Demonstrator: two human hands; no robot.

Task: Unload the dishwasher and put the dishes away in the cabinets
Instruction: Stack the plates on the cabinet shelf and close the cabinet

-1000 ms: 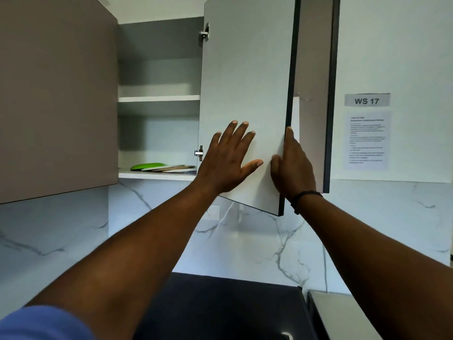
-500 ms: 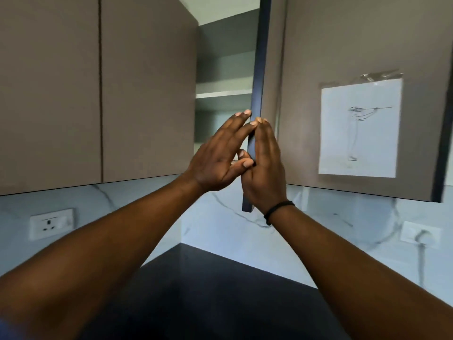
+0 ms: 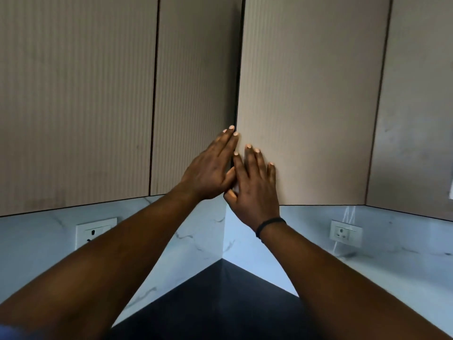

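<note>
Taupe laminate cabinet door (image 3: 306, 106): rigid, light-swinging; left hand (image 3: 208, 173) and right hand (image 3: 255, 190), fingers straight, press its free edge.

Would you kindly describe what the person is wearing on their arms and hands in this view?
Both forearms are bare. The right hand has a thin black band around its wrist. The left hand wears nothing visible, no ring or watch. At the bottom left corner a bit of blue sleeve shows on the left upper arm. No gloves on either hand.
</note>
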